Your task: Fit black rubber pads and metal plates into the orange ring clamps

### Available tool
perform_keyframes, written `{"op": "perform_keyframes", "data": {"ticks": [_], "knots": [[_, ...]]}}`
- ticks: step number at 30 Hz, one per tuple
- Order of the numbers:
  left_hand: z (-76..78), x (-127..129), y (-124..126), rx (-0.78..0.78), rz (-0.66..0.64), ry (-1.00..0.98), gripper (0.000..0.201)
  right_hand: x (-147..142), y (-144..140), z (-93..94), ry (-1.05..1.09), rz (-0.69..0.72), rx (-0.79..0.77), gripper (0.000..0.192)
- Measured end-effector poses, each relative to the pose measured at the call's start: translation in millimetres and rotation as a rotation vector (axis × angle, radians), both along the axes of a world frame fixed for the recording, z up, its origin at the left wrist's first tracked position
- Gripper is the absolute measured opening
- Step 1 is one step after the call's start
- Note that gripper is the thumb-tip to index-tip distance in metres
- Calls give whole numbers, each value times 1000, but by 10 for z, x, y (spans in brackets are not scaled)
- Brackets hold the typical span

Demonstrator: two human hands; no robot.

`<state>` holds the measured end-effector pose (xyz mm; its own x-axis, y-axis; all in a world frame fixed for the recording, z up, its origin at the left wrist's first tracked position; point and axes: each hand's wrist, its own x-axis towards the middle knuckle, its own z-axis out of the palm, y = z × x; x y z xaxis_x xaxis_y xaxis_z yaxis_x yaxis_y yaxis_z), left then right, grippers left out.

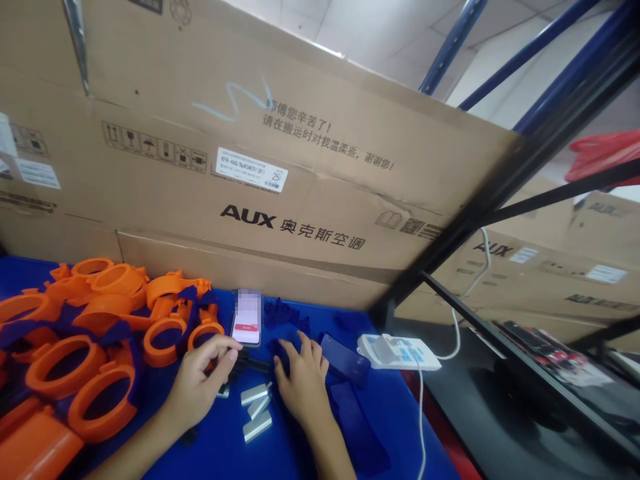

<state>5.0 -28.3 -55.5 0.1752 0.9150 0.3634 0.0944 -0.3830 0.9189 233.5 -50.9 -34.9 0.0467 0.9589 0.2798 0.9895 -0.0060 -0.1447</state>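
My left hand (203, 381) is just below the phone (247, 327), with its fingers curled and the thumb close to the index fingertip. Whatever may lie between those fingertips is too small or hidden to make out. To the right, my right hand (304, 377) rests over dark blue parts with its fingers spread and slightly bent. Between the two hands are a black part (256, 363) and several short silver metal pieces (257, 427). A dark blue curved piece (345, 360) lies beside my right fingers.
Several orange ring-shaped parts (65, 365) are heaped on the left of the blue table surface (200, 460). A large cardboard box (320, 200) stands behind. At right are a white power strip (397, 351) with cables and a black rack post (450, 233).
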Motion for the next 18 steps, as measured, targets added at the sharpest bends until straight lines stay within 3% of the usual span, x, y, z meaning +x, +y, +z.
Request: {"op": "perform_keyframes", "data": {"ticks": [8,13,18], "knots": [[-29,-56,47,35,37,-7,16,-46,249,134,-136,101,-125,30],[-69,-93,52,-11,50,-85,16,-39,418,144,-131,161,-120,20],[-15,-93,-5,-50,58,-111,15,26,399,103,-85,170,-102,28]]}}
